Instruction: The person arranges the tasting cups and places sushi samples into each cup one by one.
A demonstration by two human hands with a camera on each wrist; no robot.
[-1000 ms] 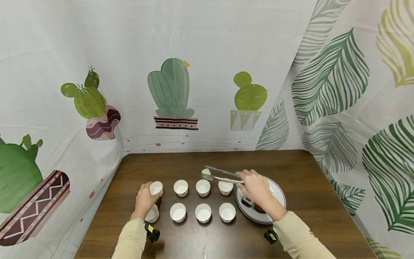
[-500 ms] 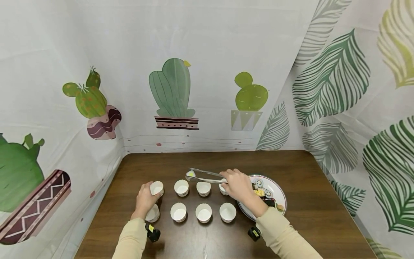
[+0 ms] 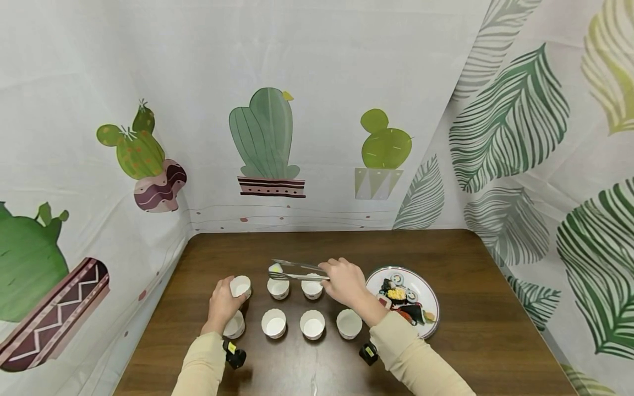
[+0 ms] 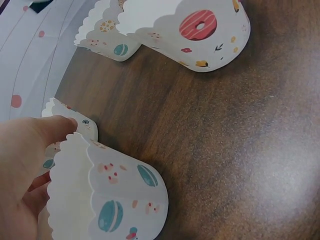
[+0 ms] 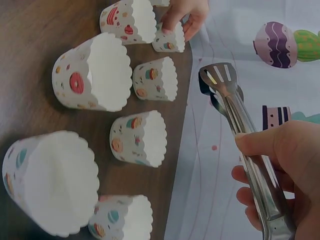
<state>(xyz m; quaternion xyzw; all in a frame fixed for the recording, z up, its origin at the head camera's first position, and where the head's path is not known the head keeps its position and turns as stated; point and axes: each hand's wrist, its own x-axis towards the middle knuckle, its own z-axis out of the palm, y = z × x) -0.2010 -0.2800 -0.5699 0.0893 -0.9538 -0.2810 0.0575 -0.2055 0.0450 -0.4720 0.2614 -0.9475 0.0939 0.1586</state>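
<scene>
Here the person's right hand (image 3: 344,282) is keeping metal tongs (image 5: 259,182) inside its grip, and the tongs are pinching a small white-yellow piece (image 3: 275,269) near the far rim of the second back cup (image 3: 278,290). The left hand (image 3: 225,303) is gripping the leftmost back cup (image 3: 240,287). Front cups (image 3: 312,325) are standing close by; the right sleeve (image 3: 403,335) is partly covering the food plate (image 3: 427,294).

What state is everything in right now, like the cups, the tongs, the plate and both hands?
Far-left cup: upright.
Left hand: holding that cup.
Other cups: upright; the insides that show look empty.
Tongs: raised above the cups.
Small pale piece: at the tips of the tongs.
Right hand: gripping the tongs.
Plate: flat on the table, partly filled.
Sushi-like pieces: lying on the plate.
</scene>
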